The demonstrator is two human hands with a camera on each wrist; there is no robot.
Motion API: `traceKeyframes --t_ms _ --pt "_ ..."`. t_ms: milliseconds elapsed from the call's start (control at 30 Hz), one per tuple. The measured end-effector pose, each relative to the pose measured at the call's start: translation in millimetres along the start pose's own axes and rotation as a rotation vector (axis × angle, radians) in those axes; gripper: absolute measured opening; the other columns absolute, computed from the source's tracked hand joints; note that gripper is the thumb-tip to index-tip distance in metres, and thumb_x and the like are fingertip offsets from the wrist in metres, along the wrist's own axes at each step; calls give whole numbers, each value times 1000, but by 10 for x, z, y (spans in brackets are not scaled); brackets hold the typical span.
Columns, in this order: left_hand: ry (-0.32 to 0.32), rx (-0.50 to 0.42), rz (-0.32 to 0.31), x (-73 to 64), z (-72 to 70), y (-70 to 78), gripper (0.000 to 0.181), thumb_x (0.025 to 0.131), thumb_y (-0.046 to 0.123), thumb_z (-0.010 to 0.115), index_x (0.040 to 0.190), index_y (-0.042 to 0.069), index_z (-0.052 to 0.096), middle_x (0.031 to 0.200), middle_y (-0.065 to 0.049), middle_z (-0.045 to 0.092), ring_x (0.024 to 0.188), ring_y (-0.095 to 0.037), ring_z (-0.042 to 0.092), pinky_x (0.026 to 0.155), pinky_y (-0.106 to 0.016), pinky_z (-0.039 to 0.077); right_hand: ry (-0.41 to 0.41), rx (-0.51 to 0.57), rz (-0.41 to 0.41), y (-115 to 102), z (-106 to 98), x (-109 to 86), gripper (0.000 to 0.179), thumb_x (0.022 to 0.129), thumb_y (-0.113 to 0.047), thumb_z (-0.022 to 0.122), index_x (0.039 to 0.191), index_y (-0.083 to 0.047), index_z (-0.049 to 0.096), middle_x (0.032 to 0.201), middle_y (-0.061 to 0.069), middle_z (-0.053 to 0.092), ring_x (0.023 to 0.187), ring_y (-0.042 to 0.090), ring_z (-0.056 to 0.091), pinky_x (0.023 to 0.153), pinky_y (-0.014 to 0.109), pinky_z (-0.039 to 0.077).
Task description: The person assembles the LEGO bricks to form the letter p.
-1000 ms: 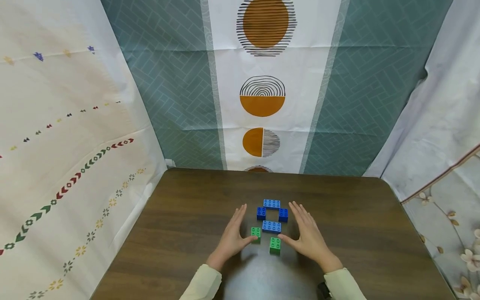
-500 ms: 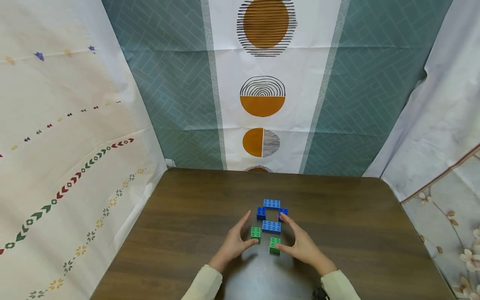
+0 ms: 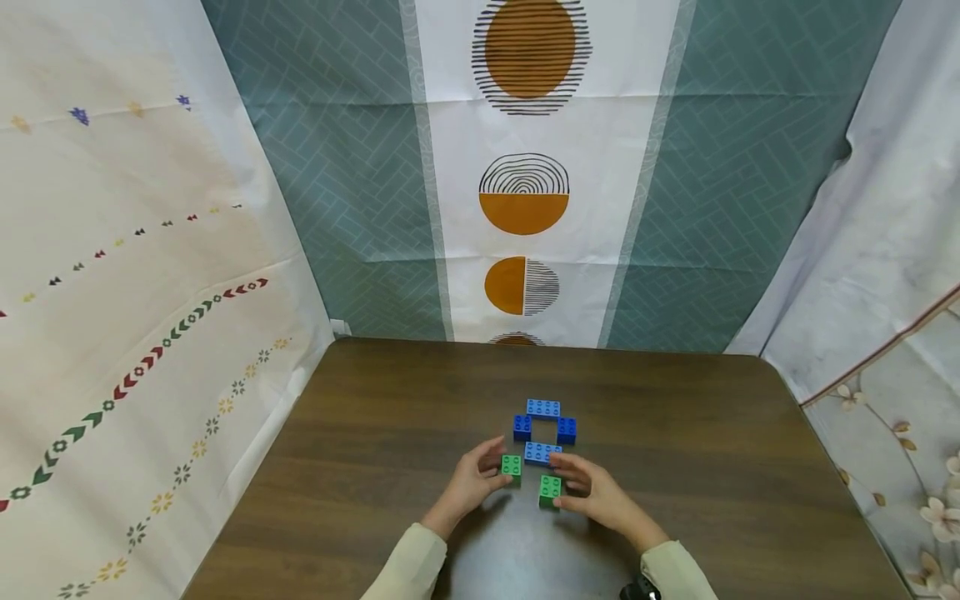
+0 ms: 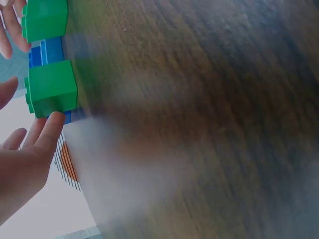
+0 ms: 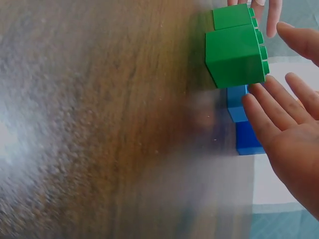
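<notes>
Two green toy bricks lie on the table, one left [image 3: 512, 467] and one nearer and to the right [image 3: 551, 487]. My left hand [image 3: 469, 485] curves loosely beside the left green brick; in the left wrist view its fingertips [image 4: 56, 119] are at the brick's edge, the thumb apart. Contact there cannot be told. Around the outer side of the right green brick is my right hand [image 3: 596, 493]. Its thumb stands clear of that brick in the right wrist view, and its fingers [image 5: 269, 112] extend past it. Neither hand grips a brick.
Beyond the green bricks, two light blue bricks, a far one [image 3: 543, 407] and a near one [image 3: 538, 452], and two dark blue ones, left [image 3: 522, 427] and right [image 3: 567, 430], form a ring. All stand on the brown wooden table [image 3: 360, 417], with hanging cloths [image 3: 360, 250] behind.
Both hands have bent their fingers inward from a spread pose and come closer to the green bricks. The right hand moved left and nearer. The bricks look unmoved.
</notes>
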State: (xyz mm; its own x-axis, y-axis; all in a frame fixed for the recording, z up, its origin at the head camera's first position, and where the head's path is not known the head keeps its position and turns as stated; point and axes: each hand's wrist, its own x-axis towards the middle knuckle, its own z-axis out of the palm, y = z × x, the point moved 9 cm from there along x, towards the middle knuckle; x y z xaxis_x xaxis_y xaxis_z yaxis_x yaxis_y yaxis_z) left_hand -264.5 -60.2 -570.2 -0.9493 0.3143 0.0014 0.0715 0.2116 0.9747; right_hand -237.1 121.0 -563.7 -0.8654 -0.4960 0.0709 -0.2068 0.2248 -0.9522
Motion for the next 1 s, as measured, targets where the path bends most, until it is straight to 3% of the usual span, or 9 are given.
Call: traceKeyframes --t_ms 433,700,1000 --pt "9 44 -10 10 8 -31 46 82 -8 70 125 -11 54 119 -27 60 110 -41 57 93 -50 50 -8 134 89 143 9 -25 55 85 -4 72 131 12 47 133 34 48 118 46 51 96 46 48" --pt "28 68 -23 30 -7 -72 40 82 -9 70 120 -11 57 114 -25 62 108 -40 59 93 -50 50 36 133 106 193 -17 -35 49 84 -4 74 125 11 52 127 31 53 112 40 56 90 33 53" --pt "33 29 -9 14 -13 -72 37 82 -9 70 117 -10 59 111 -24 64 107 -39 59 94 -51 49 71 127 177 230 -30 -71 47 82 -8 76 121 8 56 123 27 57 110 40 57 86 32 55"
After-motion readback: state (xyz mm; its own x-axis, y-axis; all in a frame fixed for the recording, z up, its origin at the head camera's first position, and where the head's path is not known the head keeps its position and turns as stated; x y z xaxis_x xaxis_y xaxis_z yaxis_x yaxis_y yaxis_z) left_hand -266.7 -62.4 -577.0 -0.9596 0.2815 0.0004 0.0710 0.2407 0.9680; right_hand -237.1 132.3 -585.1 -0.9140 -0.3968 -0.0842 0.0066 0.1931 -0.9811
